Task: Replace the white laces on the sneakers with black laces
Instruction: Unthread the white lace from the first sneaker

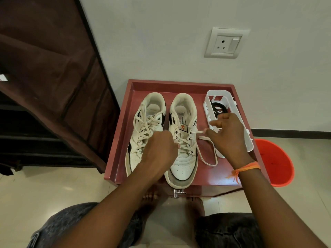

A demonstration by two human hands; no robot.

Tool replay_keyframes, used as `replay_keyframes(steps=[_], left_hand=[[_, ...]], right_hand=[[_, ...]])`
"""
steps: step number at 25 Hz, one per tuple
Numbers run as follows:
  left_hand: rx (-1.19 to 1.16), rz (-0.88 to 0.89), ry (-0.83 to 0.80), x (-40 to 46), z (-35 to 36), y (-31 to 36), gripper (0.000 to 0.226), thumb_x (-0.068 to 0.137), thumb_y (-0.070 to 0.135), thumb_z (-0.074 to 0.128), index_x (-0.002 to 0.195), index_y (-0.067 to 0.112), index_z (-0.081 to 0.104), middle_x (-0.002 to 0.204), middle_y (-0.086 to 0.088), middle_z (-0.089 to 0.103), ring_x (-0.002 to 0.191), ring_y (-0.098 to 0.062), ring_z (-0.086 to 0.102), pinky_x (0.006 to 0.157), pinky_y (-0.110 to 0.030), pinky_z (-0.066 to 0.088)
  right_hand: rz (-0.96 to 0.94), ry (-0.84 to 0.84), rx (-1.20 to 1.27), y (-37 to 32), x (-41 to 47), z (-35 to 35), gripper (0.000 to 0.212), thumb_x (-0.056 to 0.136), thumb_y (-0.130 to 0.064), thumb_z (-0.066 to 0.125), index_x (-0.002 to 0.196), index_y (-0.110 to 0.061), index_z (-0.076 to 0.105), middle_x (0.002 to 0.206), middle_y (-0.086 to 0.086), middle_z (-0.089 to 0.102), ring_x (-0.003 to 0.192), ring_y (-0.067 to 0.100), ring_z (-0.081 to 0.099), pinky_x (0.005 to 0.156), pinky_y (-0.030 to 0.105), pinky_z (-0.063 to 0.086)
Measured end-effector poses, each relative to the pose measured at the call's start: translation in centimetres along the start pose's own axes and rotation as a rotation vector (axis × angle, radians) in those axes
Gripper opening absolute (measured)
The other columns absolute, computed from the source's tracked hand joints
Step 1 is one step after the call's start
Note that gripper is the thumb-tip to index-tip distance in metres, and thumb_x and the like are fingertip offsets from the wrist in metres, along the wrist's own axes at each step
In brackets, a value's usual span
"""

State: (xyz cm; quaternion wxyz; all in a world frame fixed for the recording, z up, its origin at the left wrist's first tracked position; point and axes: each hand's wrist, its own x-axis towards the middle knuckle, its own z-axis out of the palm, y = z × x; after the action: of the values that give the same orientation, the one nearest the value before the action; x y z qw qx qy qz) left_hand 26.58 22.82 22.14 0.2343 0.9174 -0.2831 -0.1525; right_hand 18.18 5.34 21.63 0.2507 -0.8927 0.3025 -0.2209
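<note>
Sitting side by side on a reddish table (227,178) with a raised rim are two white sneakers, toes pointing toward the person. The left sneaker (143,133) is still carrying its white lace fully crossed and loosely tied. The right sneaker (182,145) is lying just beside it, with its tongue exposed and the upper eyelets standing empty.

The right hand (227,138) is pinching a strand of the white lace (200,131) between thumb and fingers, holding it out sideways from an eyelet on the shoe's right edge; more of that lace is looping loose on the table (209,159) beneath the wrist. The left hand (159,149) is curling over the lower lacing of the right sneaker, fingers bent down among the crossings; it is probably gripping a lace there, though the fingertips are hidden.

A white plastic basket (208,97) is resting on the table just right of the shoes, and the black laces (217,106) are lying coiled inside it.

An orange thread (247,168) is circling the right wrist. An orange bucket (275,163) is standing on the floor beside the table, and a white wall socket (226,42) is showing on the wall above.
</note>
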Motion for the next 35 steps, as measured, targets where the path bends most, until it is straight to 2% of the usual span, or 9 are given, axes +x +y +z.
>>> replay_keyframes(steps=[3, 7, 14, 17, 20, 24, 28, 33, 35], left_hand=[[-0.013, 0.048, 0.049, 0.4, -1.9, -0.4, 0.040, 0.092, 0.036, 0.065, 0.066, 0.006, 0.062, 0.056, -0.004, 0.058, 0.052, -0.017, 0.056, 0.052, -0.028, 0.044], [0.193, 0.070, 0.007, -2.6, -0.3, 0.8, 0.013, 0.098, 0.025, 0.053, 0.096, 0.016, 0.063, 0.091, -0.004, 0.066, 0.085, -0.025, 0.066, 0.067, -0.034, 0.050], [0.276, 0.040, -0.074, -3.8, 1.6, 2.0, 0.027, 0.100, 0.001, 0.040, 0.119, 0.007, 0.058, 0.111, -0.013, 0.064, 0.104, -0.030, 0.065, 0.078, -0.033, 0.050], [0.267, 0.037, -0.064, -3.9, 1.6, 1.8, 0.027, 0.100, 0.001, 0.043, 0.118, 0.009, 0.061, 0.110, -0.012, 0.065, 0.101, -0.029, 0.066, 0.076, -0.033, 0.051], [0.223, 0.047, -0.060, -3.8, 1.5, 1.7, 0.025, 0.097, -0.003, 0.045, 0.112, 0.007, 0.062, 0.108, -0.012, 0.066, 0.098, -0.029, 0.066, 0.070, -0.032, 0.048], [0.200, 0.042, -0.071, -3.7, 1.4, 1.7, 0.022, 0.097, -0.003, 0.044, 0.107, 0.005, 0.062, 0.107, -0.013, 0.065, 0.099, -0.029, 0.065, 0.069, -0.031, 0.044], [0.194, 0.040, -0.049, -3.7, 1.8, 1.7, 0.027, 0.099, -0.001, 0.042, 0.115, 0.007, 0.062, 0.112, -0.012, 0.065, 0.104, -0.028, 0.065, 0.074, -0.030, 0.048], [0.175, 0.030, -0.037, -3.6, 2.0, 1.5, 0.026, 0.098, -0.003, 0.043, 0.115, 0.005, 0.062, 0.109, -0.013, 0.066, 0.100, -0.028, 0.066, 0.072, -0.030, 0.048], [0.175, 0.034, -0.053, -3.7, 1.9, 1.7, 0.025, 0.096, -0.006, 0.045, 0.111, 0.004, 0.062, 0.107, -0.013, 0.066, 0.098, -0.029, 0.066, 0.068, -0.030, 0.045]], right_hand=[[-0.110, -0.013, 0.029, -1.7, -0.6, 1.1, 0.013, 0.078, -0.008, 0.073, 0.088, -0.017, 0.076, 0.108, 0.004, 0.051, 0.100, 0.016, 0.050, 0.080, 0.015, 0.036], [-0.285, -0.106, -0.107, -2.9, -2.0, 3.1, 0.012, 0.075, -0.016, 0.079, 0.084, -0.023, 0.078, 0.109, 0.005, 0.048, 0.098, 0.025, 0.050, 0.078, 0.035, 0.044], [-0.281, -0.167, -0.137, -3.5, -2.5, 4.3, 0.010, 0.080, -0.008, 0.062, 0.070, -0.009, 0.063, 0.106, 0.012, 0.040, 0.103, 0.027, 0.046, 0.073, 0.038, 0.048], [-0.083, -0.252, 0.063, -2.9, -2.2, 3.0, 0.020, 0.079, -0.006, 0.060, 0.064, 0.006, 0.062, 0.084, 0.012, 0.042, 0.102, 0.018, 0.038, 0.081, 0.032, 0.041], [0.205, -0.261, 0.295, -0.4, -2.0, 1.2, 0.032, 0.070, -0.015, 0.060, 0.066, 0.017, 0.058, 0.064, 0.029, 0.048, 0.071, 0.026, 0.048, 0.067, 0.031, 0.041], [0.013, -0.088, 0.133, -1.8, -2.8, 1.2, 0.007, 0.079, -0.010, 0.067, 0.078, -0.006, 0.073, 0.108, 0.012, 0.056, 0.092, 0.003, 0.052, 0.079, 0.015, 0.040], [-0.269, -0.128, -0.135, -2.7, -2.7, 3.7, 0.018, 0.071, -0.009, 0.079, 0.084, -0.020, 0.077, 0.133, 0.020, 0.045, 0.129, 0.041, 0.040, 0.103, 0.049, 0.039], [-0.204, -0.222, -0.369, -3.3, -3.3, 3.3, 0.022, 0.072, 0.002, 0.069, 0.086, -0.015, 0.067, 0.137, 0.019, 0.036, 0.142, 0.044, 0.017, 0.113, 0.062, 0.019], [-0.125, -0.152, -0.370, -2.7, -3.3, 1.6, 0.025, 0.070, 0.006, 0.069, 0.079, -0.016, 0.062, 0.127, 0.019, 0.041, 0.131, 0.043, 0.032, 0.102, 0.059, 0.035]])
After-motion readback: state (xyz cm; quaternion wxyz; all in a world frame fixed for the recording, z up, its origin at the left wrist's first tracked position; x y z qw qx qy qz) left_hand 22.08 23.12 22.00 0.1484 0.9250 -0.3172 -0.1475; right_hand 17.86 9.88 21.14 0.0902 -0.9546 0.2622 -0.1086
